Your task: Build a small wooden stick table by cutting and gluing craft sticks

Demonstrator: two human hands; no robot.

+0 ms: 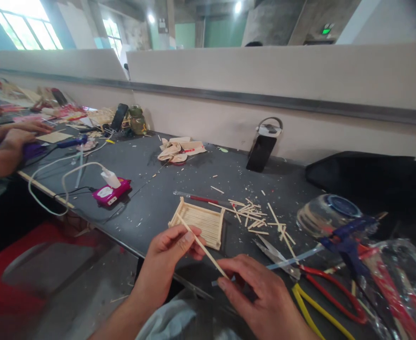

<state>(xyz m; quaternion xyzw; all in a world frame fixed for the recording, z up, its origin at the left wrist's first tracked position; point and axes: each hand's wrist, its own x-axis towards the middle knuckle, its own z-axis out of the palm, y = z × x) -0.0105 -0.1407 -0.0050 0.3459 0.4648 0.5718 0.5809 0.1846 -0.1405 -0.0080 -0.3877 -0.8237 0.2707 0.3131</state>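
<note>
Grip: left hand (177, 245) and right hand (255, 285) both pinch one thin stick (209, 257), fingers closed.
Stick: above the near edge of the tabletop (147, 208), nearer than the wooden frame (201, 221).
Room: pale partition (229, 115), far side.
Right: cut sticks (248, 210), pliers (292, 270), glue gun (347, 243).
Clear jar (316, 219): right, contents unclear.

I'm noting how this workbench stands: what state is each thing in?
Wooden stick: slanting, held in both hands
Left hand: closed on the stick
Right hand: pinching the stick's near end
Slatted wooden tray: resting open side up
Short sticks: loose, scattered
Magenta power strip: white plug inserted
Black tumbler: upright, lidded
Brown paper: crumpled
Blue glue gun: unheld; heat unclear
Exit sign: lit green
</note>
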